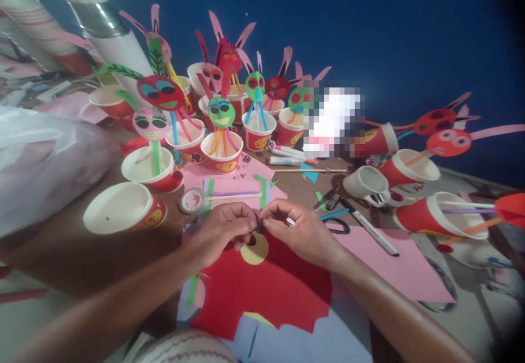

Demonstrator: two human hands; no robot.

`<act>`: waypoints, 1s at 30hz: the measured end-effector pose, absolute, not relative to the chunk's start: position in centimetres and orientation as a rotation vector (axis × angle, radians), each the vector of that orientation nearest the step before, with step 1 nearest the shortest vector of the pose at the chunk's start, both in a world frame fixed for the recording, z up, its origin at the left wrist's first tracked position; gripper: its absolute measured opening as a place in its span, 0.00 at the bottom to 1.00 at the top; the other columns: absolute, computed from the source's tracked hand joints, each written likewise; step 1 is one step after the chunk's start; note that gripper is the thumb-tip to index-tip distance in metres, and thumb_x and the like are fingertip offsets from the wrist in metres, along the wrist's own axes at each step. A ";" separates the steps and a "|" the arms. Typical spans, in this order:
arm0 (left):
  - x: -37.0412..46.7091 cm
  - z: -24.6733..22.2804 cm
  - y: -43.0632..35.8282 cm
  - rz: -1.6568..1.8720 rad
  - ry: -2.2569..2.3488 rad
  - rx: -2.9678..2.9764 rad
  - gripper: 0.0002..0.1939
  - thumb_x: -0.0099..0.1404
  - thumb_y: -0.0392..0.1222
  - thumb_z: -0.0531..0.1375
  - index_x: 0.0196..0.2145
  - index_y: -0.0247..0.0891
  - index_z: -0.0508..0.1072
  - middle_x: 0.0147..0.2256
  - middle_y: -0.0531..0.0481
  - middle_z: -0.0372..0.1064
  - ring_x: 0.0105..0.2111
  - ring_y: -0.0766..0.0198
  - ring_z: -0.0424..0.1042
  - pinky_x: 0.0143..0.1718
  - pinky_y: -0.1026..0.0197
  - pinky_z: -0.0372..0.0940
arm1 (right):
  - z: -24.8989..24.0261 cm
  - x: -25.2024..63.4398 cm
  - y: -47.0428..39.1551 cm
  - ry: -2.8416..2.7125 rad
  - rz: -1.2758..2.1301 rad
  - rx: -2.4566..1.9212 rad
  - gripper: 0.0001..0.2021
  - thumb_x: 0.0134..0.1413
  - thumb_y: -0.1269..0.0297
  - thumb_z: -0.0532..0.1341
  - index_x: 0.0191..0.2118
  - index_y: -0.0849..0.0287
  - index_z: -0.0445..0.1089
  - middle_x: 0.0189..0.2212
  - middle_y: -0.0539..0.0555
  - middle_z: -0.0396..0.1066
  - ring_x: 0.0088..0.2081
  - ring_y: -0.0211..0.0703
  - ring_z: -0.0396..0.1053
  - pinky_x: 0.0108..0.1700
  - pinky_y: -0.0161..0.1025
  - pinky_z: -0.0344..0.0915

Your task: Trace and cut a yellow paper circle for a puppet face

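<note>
My left hand (227, 226) and my right hand (293, 232) meet fingertip to fingertip over the work surface. Both are closed in a pinch on a small dark-and-red paper piece (259, 223), mostly hidden by the fingers. Right below them lies a red paper sheet (287, 286) with scalloped cut edges. On it rests a yellow paper circle (257, 252), with a small dark piece (252, 240) at its upper edge. Under the red sheet, pink paper (389, 253) spreads to the right. Beyond my left fingers is a clear tape roll (192, 201).
Paper cups holding paper-faced straw figures crowd the back, one cup (118, 210) at the front left. A marker (375, 234), black scissors handle (339, 226) and white mug (366, 183) lie to the right. A plastic bag (49, 160) and tall flask (110, 40) stand left.
</note>
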State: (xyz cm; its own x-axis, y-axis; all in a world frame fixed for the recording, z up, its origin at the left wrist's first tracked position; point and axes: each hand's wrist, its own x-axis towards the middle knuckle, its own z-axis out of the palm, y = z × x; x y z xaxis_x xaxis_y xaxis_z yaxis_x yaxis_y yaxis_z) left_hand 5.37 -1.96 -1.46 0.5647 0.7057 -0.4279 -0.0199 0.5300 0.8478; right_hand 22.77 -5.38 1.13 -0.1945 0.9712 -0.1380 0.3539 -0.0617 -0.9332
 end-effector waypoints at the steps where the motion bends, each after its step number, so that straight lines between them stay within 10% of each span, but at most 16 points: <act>1: 5.4 -1.5 -2.0 0.505 0.880 0.924 0.06 0.52 0.39 0.60 0.22 0.35 0.67 0.15 0.56 0.62 0.14 0.73 0.57 0.16 0.70 0.49 | 1.2 22.8 -5.4 -1.595 1.253 -1.440 0.04 0.51 0.70 0.56 0.31 0.57 0.68 0.25 0.46 0.69 0.29 0.35 0.65 0.32 0.32 0.61; 30: 5.1 -1.2 -2.5 0.628 1.030 1.120 0.06 0.58 0.42 0.59 0.32 0.37 0.69 0.21 0.56 0.65 0.18 0.72 0.60 0.19 0.69 0.55 | 0.3 22.8 -5.1 -1.245 1.401 -1.427 0.08 0.50 0.62 0.58 0.25 0.60 0.63 0.22 0.45 0.59 0.24 0.32 0.55 0.28 0.31 0.54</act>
State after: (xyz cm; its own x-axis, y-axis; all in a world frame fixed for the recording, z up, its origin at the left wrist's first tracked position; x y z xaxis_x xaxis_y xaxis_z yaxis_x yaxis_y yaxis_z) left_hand 5.06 -2.53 -1.22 0.4224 0.8383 -0.3448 0.0769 0.3459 0.9351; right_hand 22.80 -5.05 0.31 -0.0802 0.9673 -0.2407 0.1255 -0.2297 -0.9651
